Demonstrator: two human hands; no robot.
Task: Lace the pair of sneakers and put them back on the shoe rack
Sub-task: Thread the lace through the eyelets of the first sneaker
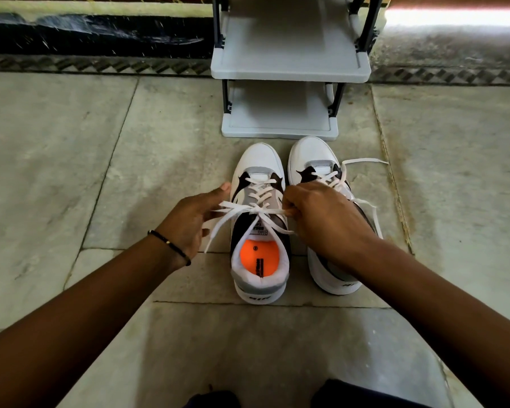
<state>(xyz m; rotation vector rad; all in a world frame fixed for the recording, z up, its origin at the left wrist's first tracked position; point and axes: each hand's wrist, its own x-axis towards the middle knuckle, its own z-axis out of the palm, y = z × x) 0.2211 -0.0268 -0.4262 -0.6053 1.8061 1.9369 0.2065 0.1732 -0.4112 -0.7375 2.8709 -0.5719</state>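
Two white, grey and black sneakers stand side by side on the floor, toes toward the rack. The left sneaker (258,228) has an orange insole and a white lace (255,212) knotted across its tongue. My left hand (190,223) holds the lace's left loop, and my right hand (324,219) pinches its right side; both pull outward. The right sneaker (315,160) is partly hidden under my right wrist, and its loose lace ends trail to the right. A grey shoe rack (289,73) with bare shelves stands just beyond the toes.
The stone-slab floor (71,142) spreads out on both sides of the sneakers. A dark band and patterned border run along the wall base behind the rack. My dark-clothed knees show at the bottom edge.
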